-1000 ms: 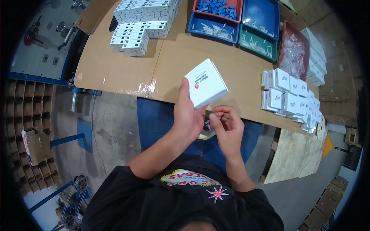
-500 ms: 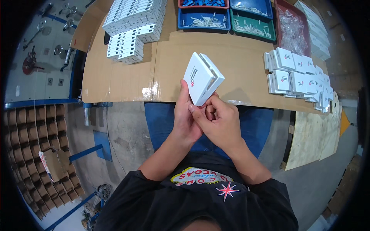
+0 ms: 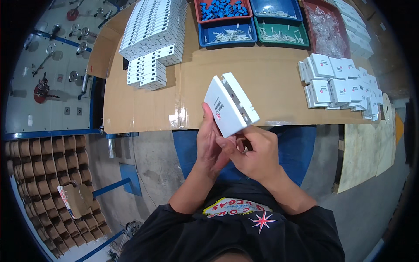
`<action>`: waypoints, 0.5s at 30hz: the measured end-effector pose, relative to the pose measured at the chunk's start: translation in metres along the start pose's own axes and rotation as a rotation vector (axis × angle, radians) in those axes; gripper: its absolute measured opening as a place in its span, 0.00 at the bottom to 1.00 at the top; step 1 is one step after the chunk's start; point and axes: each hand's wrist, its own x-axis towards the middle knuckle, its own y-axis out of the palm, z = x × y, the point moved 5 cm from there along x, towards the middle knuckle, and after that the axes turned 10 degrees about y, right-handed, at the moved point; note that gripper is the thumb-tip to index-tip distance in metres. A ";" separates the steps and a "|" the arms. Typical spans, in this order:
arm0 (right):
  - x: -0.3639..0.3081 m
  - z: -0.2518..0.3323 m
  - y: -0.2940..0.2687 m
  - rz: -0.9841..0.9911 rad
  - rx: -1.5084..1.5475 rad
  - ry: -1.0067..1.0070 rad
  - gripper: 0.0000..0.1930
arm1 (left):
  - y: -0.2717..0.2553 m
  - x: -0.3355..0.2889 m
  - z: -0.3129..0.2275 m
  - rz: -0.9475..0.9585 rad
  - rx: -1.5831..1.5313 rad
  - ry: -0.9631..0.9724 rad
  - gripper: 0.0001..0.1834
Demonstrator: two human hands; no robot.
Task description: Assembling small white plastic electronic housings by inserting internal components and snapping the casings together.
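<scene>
A white square plastic case stands tilted above the near edge of the table. It has two layers: a flat printed face on the left, and a slotted housing behind it, with a dark gap showing between them at the top right. My left hand is closed on the case from the left and below, thumb along its left edge. My right hand has bent fingers at the lower right corner, pressed against the case. Its fingertips are partly hidden under the case, as is anything small between them.
Stacked white housings stand at the back left of the cardboard-covered table. Trays at the back hold blue pieces, white plugs and clear bags. Finished-looking white cases are piled at the right.
The case has turned so more of its slotted housing edge shows. Both hands keep hold of it, the right fingers having shifted slightly at the lower corner. The whole view has shifted a little.
</scene>
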 end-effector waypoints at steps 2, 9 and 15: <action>0.002 0.005 -0.007 -0.041 -0.009 -0.042 0.19 | 0.018 0.000 -0.004 0.041 0.012 0.075 0.31; -0.001 0.011 -0.019 -0.121 0.008 -0.170 0.18 | 0.012 0.000 -0.008 0.143 -0.137 0.088 0.32; -0.007 0.015 -0.011 -0.159 -0.036 -0.297 0.21 | 0.017 0.004 -0.007 0.314 -0.412 0.068 0.25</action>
